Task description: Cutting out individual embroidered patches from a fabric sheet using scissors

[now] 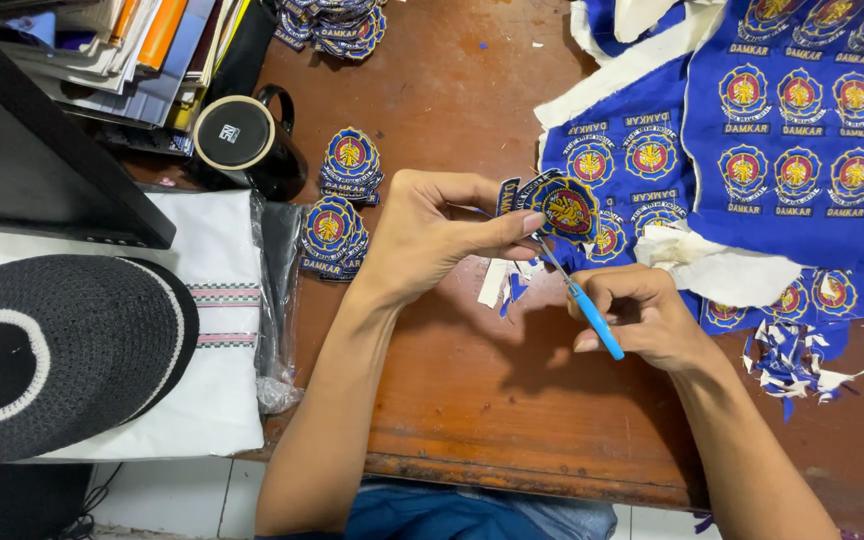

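My left hand [432, 235] pinches a round blue embroidered patch [564, 208] with a red and yellow emblem, held above the brown wooden table [472, 390]. My right hand [642, 315] grips small blue-handled scissors [584, 308], whose blades reach up to the patch's lower edge. Blue and white fabric trimmings [508, 282] lie on the table just below the patch. To the right spreads a blue cloth sheet [802, 130] covered with several uncut emblems of the same kind.
Two stacks of cut patches [340, 215] lie left of my left hand, another pile [337, 25] at the top. A black mug [247, 140], a black and white knitted cap [57, 350] on folded white cloth, papers and a dark monitor edge fill the left. Scraps [797, 360] lie at right.
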